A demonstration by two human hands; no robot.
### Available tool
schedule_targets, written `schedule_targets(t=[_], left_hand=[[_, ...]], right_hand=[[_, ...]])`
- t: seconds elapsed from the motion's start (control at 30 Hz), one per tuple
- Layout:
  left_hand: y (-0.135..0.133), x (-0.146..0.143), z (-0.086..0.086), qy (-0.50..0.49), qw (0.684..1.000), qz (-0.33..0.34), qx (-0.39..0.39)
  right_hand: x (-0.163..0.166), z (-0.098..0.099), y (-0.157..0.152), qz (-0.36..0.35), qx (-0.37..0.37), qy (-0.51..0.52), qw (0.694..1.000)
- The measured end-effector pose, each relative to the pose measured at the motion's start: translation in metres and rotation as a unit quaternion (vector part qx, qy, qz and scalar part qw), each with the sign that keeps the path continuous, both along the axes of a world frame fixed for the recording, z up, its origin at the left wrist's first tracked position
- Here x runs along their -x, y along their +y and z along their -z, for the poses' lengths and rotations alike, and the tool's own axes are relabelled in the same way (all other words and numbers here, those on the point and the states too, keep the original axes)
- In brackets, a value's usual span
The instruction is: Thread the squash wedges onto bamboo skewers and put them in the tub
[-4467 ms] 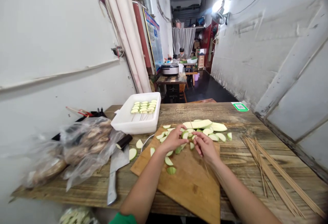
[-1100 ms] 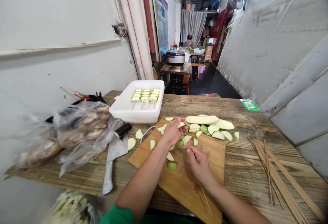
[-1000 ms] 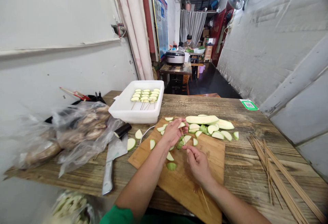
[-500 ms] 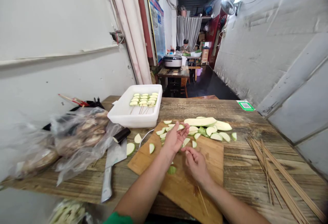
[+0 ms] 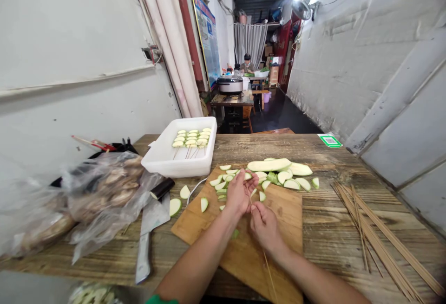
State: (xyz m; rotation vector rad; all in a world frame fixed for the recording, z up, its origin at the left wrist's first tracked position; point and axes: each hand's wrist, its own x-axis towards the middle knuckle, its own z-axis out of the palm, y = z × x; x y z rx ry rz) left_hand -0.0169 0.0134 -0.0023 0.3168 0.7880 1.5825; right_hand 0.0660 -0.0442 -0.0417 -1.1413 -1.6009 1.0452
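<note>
My left hand (image 5: 240, 191) is closed on a pale, green-skinned zucchini slice (image 5: 247, 176), palm turned up over the cutting board. Just to its right, my right hand (image 5: 265, 225) pinches a thin bamboo skewer (image 5: 269, 271). The skewer's upper part runs up to the left fingers at the slice; whether it has pierced the slice I cannot tell. Under both hands lies the wooden cutting board (image 5: 282, 229). Cut zucchini slices (image 5: 291, 184) are scattered at its far edge, beside longer zucchini pieces (image 5: 269, 164).
A white plastic tub (image 5: 179, 169) holds skewered slices (image 5: 191, 138). Left of the board lie a cleaver (image 5: 142, 253), a dark cylindrical piece (image 5: 163, 189) and a plastic bag of brownish food (image 5: 114, 183). Loose skewers (image 5: 379, 239) lie at right. A person (image 5: 247, 65) sits far back.
The view has shifted slightly. My right hand has come a little closer to the left one, and the skewer's upper end now shows against the left fingers.
</note>
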Motion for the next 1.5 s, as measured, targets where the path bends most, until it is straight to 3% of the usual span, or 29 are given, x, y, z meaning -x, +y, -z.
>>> schedule_targets(t=[1.07,1.5], left_hand=[[-0.003,-0.006,0.006,0.004,0.999,0.054,-0.004],[-0.013,-0.015,0.005,0.048,0.995,0.090,-0.010]], right_hand=[[-0.001,0.004,0.001,0.016,0.004,-0.003,1.000],[-0.005,-0.010,0.010,0.049,-0.034,-0.012,0.998]])
